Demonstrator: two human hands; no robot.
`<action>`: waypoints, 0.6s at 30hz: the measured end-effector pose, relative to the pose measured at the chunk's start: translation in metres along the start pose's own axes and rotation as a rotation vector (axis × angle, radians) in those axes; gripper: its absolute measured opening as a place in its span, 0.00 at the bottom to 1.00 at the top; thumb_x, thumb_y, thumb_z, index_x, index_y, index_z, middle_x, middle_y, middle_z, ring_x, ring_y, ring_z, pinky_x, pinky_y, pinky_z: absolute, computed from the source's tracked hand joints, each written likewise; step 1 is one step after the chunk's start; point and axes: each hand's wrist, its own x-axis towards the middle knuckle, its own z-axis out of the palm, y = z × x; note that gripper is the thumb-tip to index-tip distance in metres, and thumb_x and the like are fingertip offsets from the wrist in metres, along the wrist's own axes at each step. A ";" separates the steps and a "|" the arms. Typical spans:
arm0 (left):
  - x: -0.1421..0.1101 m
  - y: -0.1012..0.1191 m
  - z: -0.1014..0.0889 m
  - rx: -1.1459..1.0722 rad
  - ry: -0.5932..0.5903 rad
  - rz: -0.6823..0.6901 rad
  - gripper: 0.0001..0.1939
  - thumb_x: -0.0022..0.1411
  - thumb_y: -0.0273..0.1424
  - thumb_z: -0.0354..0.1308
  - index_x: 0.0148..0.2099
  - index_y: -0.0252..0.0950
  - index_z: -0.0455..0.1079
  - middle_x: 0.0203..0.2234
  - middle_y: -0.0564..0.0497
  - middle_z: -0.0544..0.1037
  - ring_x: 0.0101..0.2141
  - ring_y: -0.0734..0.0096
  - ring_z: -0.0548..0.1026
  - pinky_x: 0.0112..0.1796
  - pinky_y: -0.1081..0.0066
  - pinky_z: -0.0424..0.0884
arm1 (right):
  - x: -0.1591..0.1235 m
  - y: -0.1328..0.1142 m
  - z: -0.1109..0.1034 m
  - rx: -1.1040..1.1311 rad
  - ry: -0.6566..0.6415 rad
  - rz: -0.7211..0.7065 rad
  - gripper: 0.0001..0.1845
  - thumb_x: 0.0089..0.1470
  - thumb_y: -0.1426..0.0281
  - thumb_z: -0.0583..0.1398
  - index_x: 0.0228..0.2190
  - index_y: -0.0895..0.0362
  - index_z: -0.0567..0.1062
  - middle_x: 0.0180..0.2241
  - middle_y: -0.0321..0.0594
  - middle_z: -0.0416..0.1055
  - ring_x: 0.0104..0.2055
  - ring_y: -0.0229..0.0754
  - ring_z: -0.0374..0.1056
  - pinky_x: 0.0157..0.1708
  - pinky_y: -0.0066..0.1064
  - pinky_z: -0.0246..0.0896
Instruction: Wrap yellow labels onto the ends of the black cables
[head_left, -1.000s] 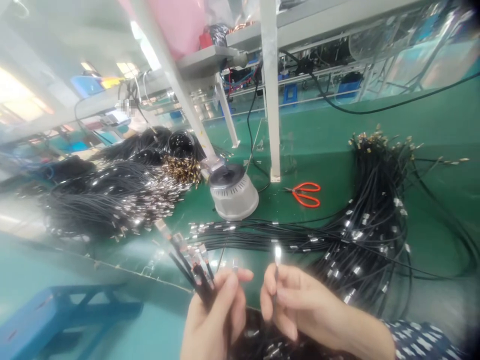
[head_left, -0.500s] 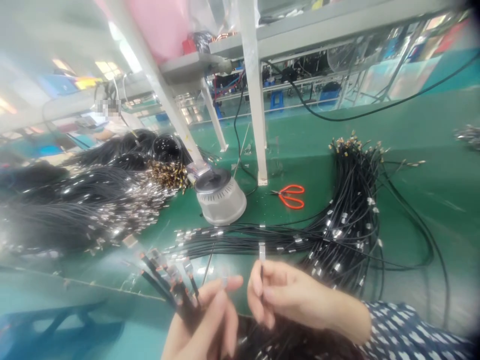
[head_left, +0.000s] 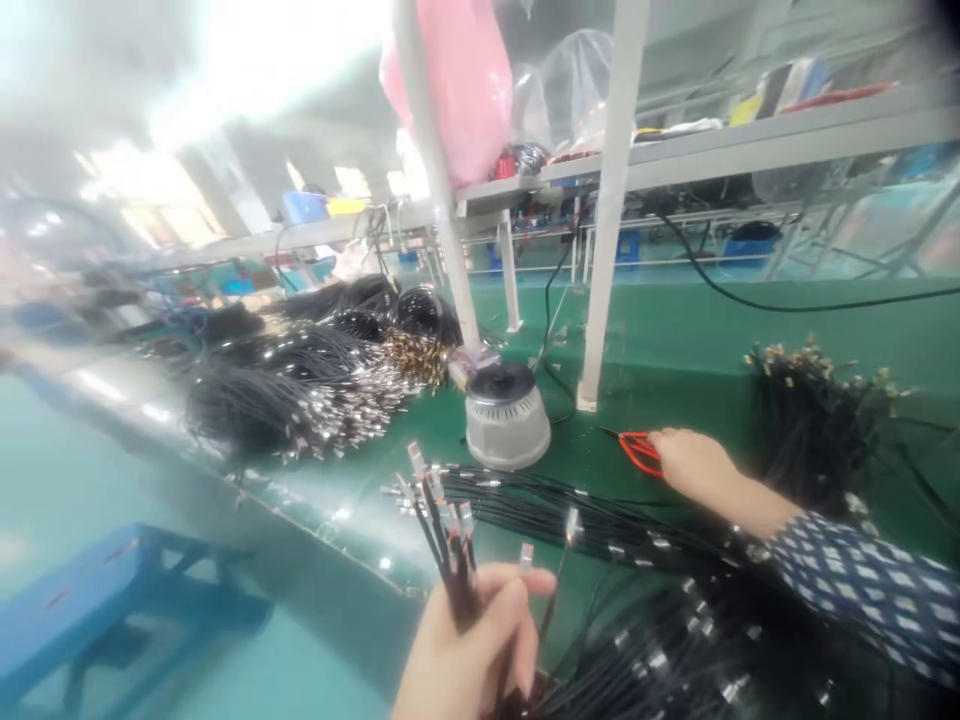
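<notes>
My left hand is closed round a bunch of black cables whose silver connector ends point up. One more cable with a silver connector stands beside its fingers; its lower part passes behind them, and I cannot tell whether it is gripped. My right hand is closed over the red handles of a pair of scissors, which lie on the green table with their dark blades pointing left. Part of the handles is hidden by the hand.
Black cables with silver tips lie across the green table. A grey round device stands behind them. Large cable heaps lie left, another bundle right. White posts rise from the table; a blue stool is lower left.
My right hand has let go of a cable and moved right and away to the scissors, closing on their handles. The left hand still holds the bunch. The view has shifted up and left.
</notes>
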 end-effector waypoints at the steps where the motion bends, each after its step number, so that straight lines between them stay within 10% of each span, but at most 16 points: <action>1: 0.000 -0.001 -0.001 0.002 -0.004 0.006 0.23 0.47 0.47 0.69 0.34 0.31 0.78 0.09 0.57 0.65 0.14 0.83 0.56 0.19 0.78 0.46 | 0.001 0.003 0.002 -0.018 -0.006 0.010 0.17 0.61 0.66 0.60 0.50 0.60 0.71 0.51 0.47 0.69 0.48 0.48 0.70 0.46 0.45 0.68; 13: 0.008 0.001 -0.009 0.021 -0.189 -0.028 0.15 0.52 0.41 0.66 0.28 0.32 0.74 0.12 0.54 0.68 0.14 0.83 0.53 0.17 0.75 0.40 | -0.044 -0.014 -0.030 0.537 -0.079 -0.276 0.17 0.55 0.62 0.51 0.39 0.58 0.72 0.39 0.48 0.76 0.40 0.48 0.73 0.37 0.36 0.67; 18: 0.003 0.004 -0.001 0.144 -0.029 0.083 0.10 0.46 0.31 0.69 0.22 0.35 0.71 0.13 0.54 0.70 0.19 0.76 0.65 0.23 0.76 0.59 | -0.102 -0.040 -0.047 0.813 -0.293 -0.367 0.12 0.56 0.58 0.59 0.34 0.54 0.70 0.25 0.39 0.73 0.28 0.42 0.68 0.30 0.33 0.64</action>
